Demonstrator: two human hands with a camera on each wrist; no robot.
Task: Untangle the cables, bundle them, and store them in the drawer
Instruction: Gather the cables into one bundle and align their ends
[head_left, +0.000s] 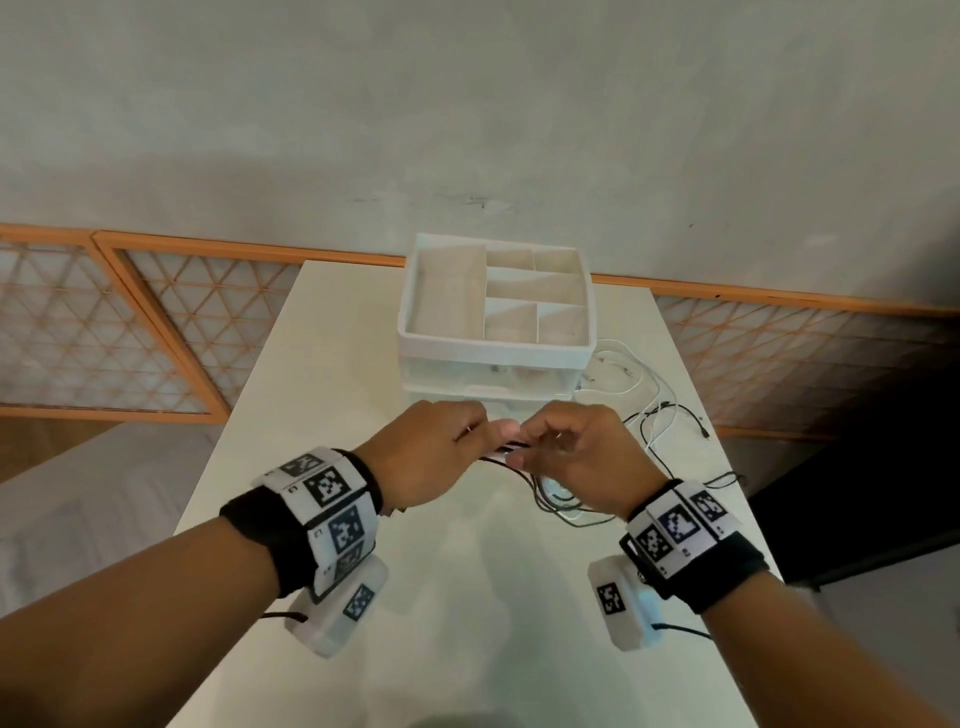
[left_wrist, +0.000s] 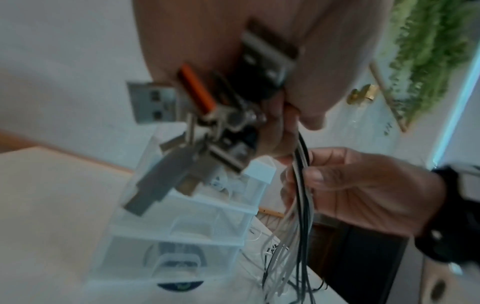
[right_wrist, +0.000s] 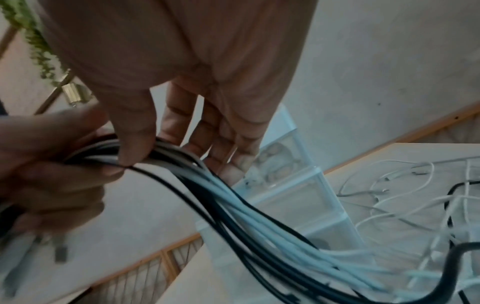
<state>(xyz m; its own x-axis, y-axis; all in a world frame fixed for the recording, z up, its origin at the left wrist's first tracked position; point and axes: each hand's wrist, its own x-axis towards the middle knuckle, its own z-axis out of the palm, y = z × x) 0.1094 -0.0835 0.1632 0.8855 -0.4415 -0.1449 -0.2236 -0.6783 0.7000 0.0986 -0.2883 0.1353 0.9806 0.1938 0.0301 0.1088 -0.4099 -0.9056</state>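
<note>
Just above the white table (head_left: 467, 613), my two hands meet in front of the drawer unit (head_left: 493, 358). Between them runs a bundle of black and white cables (head_left: 506, 451). My left hand (head_left: 441, 452) grips the bundle (left_wrist: 302, 236) at its plug end, and several USB plugs (left_wrist: 155, 102) stick out of the fist. My right hand (head_left: 569, 457) pinches the same bundle (right_wrist: 233, 205) between thumb (right_wrist: 135, 144) and fingers, close beside the left hand (right_wrist: 52, 164). The strands hang down and trail right onto the table. The unit's clear drawers (left_wrist: 182, 236) look closed.
The drawer unit has an open divided tray (head_left: 415, 291) on top. More loose white and black cables (head_left: 641, 400) lie tangled on the table right of the unit, reaching towards the right edge. A latticed panel (head_left: 156, 322) runs along the wall behind.
</note>
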